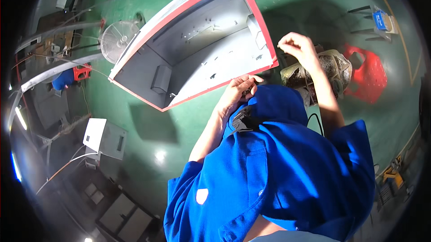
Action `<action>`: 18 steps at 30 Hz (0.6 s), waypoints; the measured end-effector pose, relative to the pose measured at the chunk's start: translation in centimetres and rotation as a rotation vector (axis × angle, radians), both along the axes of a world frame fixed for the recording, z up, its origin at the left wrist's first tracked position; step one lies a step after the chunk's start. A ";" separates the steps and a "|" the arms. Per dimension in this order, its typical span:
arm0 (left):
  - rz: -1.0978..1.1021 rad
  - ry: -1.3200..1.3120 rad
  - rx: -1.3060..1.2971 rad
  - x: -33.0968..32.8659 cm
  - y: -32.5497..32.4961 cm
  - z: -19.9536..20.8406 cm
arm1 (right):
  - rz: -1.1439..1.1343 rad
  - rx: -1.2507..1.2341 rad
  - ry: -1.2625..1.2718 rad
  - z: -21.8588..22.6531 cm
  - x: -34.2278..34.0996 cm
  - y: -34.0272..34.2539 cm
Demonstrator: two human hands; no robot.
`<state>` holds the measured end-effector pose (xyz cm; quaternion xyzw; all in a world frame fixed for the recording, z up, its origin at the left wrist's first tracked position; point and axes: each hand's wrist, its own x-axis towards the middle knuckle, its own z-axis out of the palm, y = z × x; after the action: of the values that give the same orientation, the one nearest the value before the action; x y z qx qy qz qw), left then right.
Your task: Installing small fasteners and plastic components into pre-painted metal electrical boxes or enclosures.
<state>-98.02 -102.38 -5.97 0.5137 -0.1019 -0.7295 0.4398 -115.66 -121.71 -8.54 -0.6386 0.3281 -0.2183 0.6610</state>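
A large open metal cabinet [265, 26], pale grey inside with a red rim, hangs or stands tilted ahead of me. Several small dark clips or fittings dot its inner walls. My left hand [240, 91] is close to the cabinet's near red edge, its fingers curled around something dark that I cannot make out. Beyond the cabinet's right corner, my right hand [300, 51] is raised with thumb and fingertips pinched together. Whatever sits in that pinch is too small to name. Both forearms reach out from blue sleeves.
Right of the cabinet, a red plastic stool [370, 76] stands beside a stained, plastic-wrapped bundle [339, 69]. A round fan [117, 40] is left of the cabinet. A white box [95, 134] stands lower left, and a blue carton [380, 20] lies at the far right.
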 end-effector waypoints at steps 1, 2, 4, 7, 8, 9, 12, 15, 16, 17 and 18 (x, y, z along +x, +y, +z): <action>0.002 -0.002 -0.003 0.1 -0.2 0.0 | 0.031 0.029 0.012 -0.4 0.2 0.4; 0.006 0.004 0.001 0.2 -0.4 0.2 | 0.079 0.044 0.020 -0.7 0.4 0.5; 0.014 0.016 0.011 0.4 -1.0 0.8 | 0.126 0.106 0.089 -0.8 1.1 1.0; -0.002 0.016 0.055 0.8 -2.0 1.5 | 0.170 0.075 0.116 -1.8 1.6 1.0; -0.036 0.030 0.032 1.1 -2.0 1.1 | 0.186 0.058 0.153 -1.8 1.9 0.9; -0.070 0.043 0.009 1.5 -2.0 0.5 | 0.183 0.048 0.161 -1.7 2.3 0.7; -0.209 0.150 -0.115 1.8 -3.0 -1.5 | 0.156 0.086 0.188 -1.7 2.5 1.0; -0.289 0.180 -0.209 1.4 -3.6 -3.0 | 0.153 0.133 0.205 -1.9 2.8 0.9; -0.299 0.165 -0.207 1.6 -3.9 -2.9 | 0.147 0.155 0.183 -2.1 3.1 0.7; -0.308 0.150 -0.204 1.8 -4.1 -2.6 | 0.181 0.121 0.185 -1.8 3.2 0.4; -0.316 0.134 -0.203 1.8 -4.1 -2.6 | 0.207 0.124 0.212 -2.1 3.1 0.6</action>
<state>-96.20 -106.49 -8.53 0.3946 -0.2247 -0.8082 0.3750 -112.58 -121.08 -10.63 -0.6465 0.3412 -0.0595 0.6798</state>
